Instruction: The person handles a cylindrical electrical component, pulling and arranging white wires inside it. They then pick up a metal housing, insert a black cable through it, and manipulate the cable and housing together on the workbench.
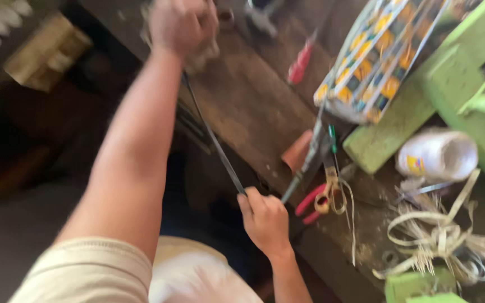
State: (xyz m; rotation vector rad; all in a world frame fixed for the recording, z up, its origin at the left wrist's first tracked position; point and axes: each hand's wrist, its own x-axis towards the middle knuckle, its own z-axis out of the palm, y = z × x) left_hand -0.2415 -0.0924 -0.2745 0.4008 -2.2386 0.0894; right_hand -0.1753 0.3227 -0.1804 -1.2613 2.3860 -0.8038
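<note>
Workbench timber (pixel 254 106), dark and worn, is being taken up across the middle of the view, with a green wooden frame (pixel 456 78) at the far right and a patterned woven bag (pixel 377 56) being propped against it. A long thin dark strip (pixel 214 140) is being stretched between both hands along the bench's left edge. The left hand (pixel 182 25), far off and blurred, is being clenched around a pale cloth at the strip's far end; the right hand (pixel 265 221), near, is being closed on the strip's near end. For a clean pass, tension is probably best being kept even. Pale fibre strips (pixel 444 235) and a white spool (pixel 438 155) are lying right; red-handled pliers (pixel 310 203) are resting just beside the right hand.
</note>
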